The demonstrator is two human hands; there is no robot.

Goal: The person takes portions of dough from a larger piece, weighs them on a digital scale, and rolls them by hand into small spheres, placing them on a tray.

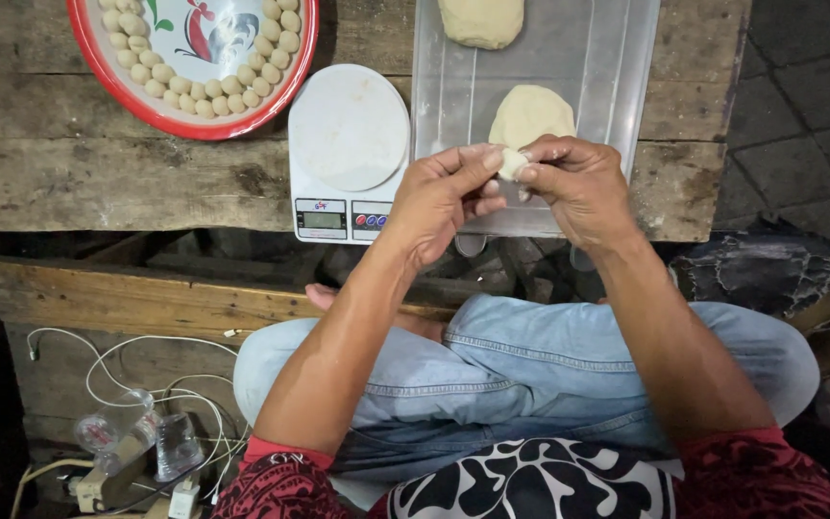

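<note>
Scale sits on the table between the tray of dough balls and the plastic lid holding two dough lumps.

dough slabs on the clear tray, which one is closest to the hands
The lower dough slab, just beyond the fingers; the other slab lies at the tray's far edge.

Small pale dough piece pinched above the clear tray.

Both hands, left and right, meet fingertip to fingertip, pinching.
</note>
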